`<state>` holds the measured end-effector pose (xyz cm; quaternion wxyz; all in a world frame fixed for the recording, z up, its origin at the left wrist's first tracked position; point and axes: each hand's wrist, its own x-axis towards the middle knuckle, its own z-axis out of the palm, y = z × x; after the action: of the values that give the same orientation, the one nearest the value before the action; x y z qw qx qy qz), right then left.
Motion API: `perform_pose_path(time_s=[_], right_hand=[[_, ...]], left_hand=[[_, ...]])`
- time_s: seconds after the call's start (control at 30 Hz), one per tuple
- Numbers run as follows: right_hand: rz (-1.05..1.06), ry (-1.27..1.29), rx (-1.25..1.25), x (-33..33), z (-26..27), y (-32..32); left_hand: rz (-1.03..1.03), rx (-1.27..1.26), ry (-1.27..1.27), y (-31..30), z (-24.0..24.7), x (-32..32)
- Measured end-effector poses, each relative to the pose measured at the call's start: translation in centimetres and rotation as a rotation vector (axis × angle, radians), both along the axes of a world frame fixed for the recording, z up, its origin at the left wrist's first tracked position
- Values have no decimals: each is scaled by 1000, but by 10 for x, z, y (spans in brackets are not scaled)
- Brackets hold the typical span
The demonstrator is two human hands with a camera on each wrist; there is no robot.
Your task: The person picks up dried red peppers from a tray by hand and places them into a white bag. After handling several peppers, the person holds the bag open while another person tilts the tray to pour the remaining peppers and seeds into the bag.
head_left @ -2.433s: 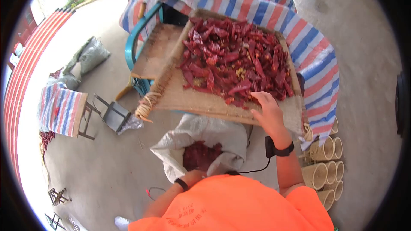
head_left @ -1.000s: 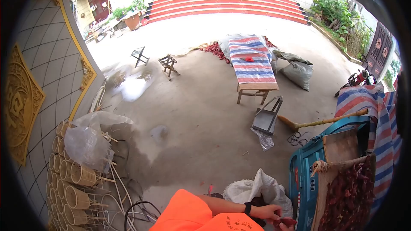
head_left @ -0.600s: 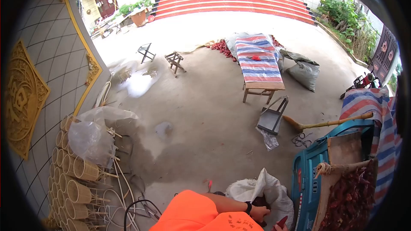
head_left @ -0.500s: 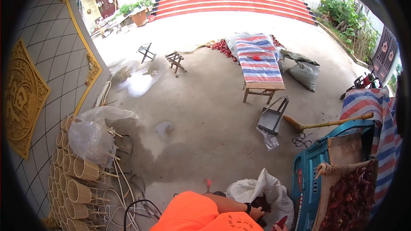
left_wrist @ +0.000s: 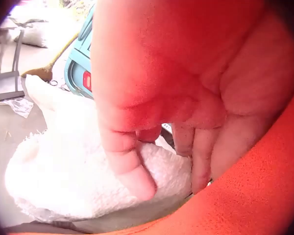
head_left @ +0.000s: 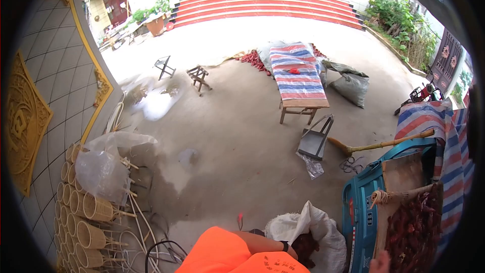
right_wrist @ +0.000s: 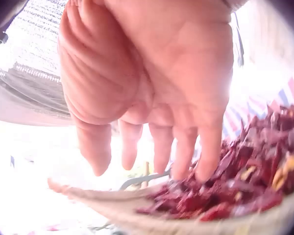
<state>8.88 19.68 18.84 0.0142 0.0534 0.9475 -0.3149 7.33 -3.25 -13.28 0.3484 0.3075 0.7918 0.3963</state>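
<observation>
My left hand [left_wrist: 157, 88] hangs with relaxed fingers close by a white woven sack [left_wrist: 63, 166], holding nothing visible. In the head view the orange shirt hides most of that hand. Dark red dried chilies [head_left: 305, 247] fill the mouth of the sack. My right hand [right_wrist: 152, 83] reaches down with fingers extended, fingertips overlapping the heap of dried red chilies [right_wrist: 255, 171] in the right wrist view. Nothing shows in its palm. The chilies lie on a shallow tray [right_wrist: 103, 198] with a pale rim. In the head view the right hand [head_left: 381, 263] is at the tray's near edge.
A teal cart [head_left: 358, 207] stands beneath the tray, with a broom [head_left: 379, 144] beside it. A dustpan [head_left: 313, 142] and a cloth-covered bench [head_left: 298, 73] stand farther off. Woven baskets [head_left: 91, 235] are stacked at left, near cables. Striped sheeting [head_left: 454, 162] hangs at right.
My head has turned from the tray toward the courtyard. The chili held in my right hand half a second ago is gone from it; that hand moved right, to the tray. The left hand drew toward my body.
</observation>
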Motion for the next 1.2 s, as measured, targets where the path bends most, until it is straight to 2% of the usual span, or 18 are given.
perform_pose_path(time_s=[0.03, 0.07, 0.1, 0.13, 0.17, 0.23, 0.37, 0.43, 0.77, 0.83, 0.87, 0.97, 1.03, 1.07, 1.1, 1.13, 1.17, 1.2], right_hand=[[96, 199, 395, -12, 4, 39], [-137, 120, 347, -18, 16, 63], [-188, 146, 533, -21, 17, 103], [-364, 50, 642, -22, 14, 139], [-469, 105, 751, -22, 3, 179], [-730, 64, 1037, -18, -9, 216], [-856, 357, 1015, -13, -84, 341], [-814, 301, 954, -22, -86, 330], [-622, 193, 746, -48, -52, 167], [-640, 180, 690, -44, -51, 171], [-657, 194, 589, -44, -60, 193], [-558, 156, 505, -40, -108, 301], [-384, 546, 319, -35, -119, 319], [-470, 467, 165, -34, -121, 331], [-462, 486, 156, -31, -112, 328], [-455, 586, 64, -30, -90, 305], [-467, 627, 96, -32, -62, 279], [-500, 682, 34, -33, -49, 274]], left_hand=[[-11, -7, 6, -3, 0, 0], [-30, -14, 15, -8, 3, 1], [-31, -10, 10, -12, 3, 3], [-38, -18, 14, -13, 3, 1], [-44, -18, 16, -17, 5, 0], [-51, -32, 24, -20, 5, -5], [-82, -59, 32, -21, 7, -7], [-95, -77, 40, -22, 9, -7], [-159, -106, 29, -16, 10, -1], [-177, -103, 31, -16, 12, -1], [-179, -103, 29, -16, 13, -2], [-211, -102, 30, -17, 17, -2], [-274, -105, 30, -20, 22, 1], [-316, -123, 27, -21, 25, 2], [-346, -157, 15, -29, 32, 2], [-384, -195, 0, -34, 39, 1], [-375, -202, 16, -41, 50, -1], [-314, -69, 103, -53, 74, -5]])
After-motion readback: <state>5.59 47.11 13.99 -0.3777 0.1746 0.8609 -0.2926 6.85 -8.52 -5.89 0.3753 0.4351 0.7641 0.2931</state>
